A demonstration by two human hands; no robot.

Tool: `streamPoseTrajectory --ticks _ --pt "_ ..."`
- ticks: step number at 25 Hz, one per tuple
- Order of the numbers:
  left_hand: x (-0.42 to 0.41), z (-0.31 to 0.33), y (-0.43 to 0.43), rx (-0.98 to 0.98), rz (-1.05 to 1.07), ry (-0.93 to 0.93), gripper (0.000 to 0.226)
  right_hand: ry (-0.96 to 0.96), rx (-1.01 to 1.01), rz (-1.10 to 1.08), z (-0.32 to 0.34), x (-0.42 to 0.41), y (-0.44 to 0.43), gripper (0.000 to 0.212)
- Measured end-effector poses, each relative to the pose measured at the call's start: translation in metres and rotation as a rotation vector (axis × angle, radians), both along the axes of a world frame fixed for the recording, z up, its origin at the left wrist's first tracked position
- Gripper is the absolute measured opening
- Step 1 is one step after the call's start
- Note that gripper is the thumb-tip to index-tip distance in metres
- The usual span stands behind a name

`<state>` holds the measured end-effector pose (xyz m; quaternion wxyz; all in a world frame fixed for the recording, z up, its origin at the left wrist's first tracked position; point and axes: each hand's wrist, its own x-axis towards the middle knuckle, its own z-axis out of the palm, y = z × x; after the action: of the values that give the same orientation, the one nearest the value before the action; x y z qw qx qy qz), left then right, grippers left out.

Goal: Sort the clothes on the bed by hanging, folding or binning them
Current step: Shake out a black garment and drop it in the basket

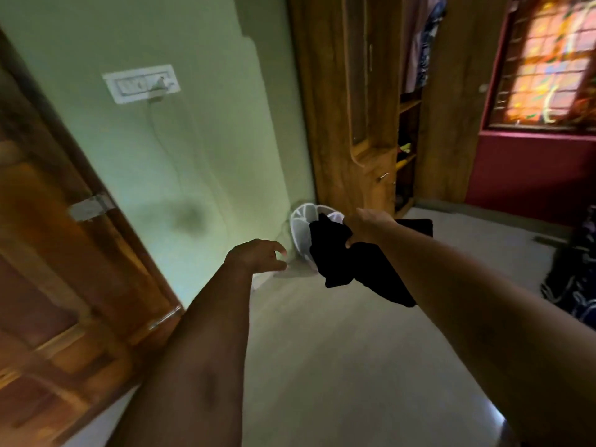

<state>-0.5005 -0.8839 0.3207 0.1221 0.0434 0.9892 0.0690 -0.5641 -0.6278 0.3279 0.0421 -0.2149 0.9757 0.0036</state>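
Note:
My right hand grips a black garment, which hangs bunched below and to both sides of the fist. Just behind the garment, a white slatted laundry basket stands on the floor in the corner between the green wall and the wardrobe; the cloth covers part of its rim. My left hand is stretched forward, left of the basket, with loosely curled fingers that hold nothing. A strip of dark patterned bedding shows at the right edge.
An open wooden door fills the left side. A wooden wardrobe stands open behind the basket, with clothes hanging inside. A switchboard with a plugged-in cable is on the wall. The pale floor lies between me and the basket.

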Motion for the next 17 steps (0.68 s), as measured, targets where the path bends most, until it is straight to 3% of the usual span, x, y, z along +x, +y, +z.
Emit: streamPoseTrajectory --ticks 4,7,11,17 --pt "-0.132 0.003 0.034 -0.004 -0.235 -0.014 0.041 -0.098 -0.007 -0.244 -0.005 -0.092 0.037 0.064" --pt "-0.231 0.004 0.078 -0.04 -0.417 0.022 0.041 -0.005 -0.031 -0.41 -0.01 -0.134 0.083 0.053" --pt "-0.315 -0.004 0.172 -0.026 -0.615 -0.002 0.049 0.085 0.026 -0.55 -0.022 -0.156 0.149 0.034" --pt "-0.415 -0.024 0.332 -0.069 -0.859 -0.002 0.046 0.102 0.099 -0.722 -0.026 -0.205 0.285 0.031"
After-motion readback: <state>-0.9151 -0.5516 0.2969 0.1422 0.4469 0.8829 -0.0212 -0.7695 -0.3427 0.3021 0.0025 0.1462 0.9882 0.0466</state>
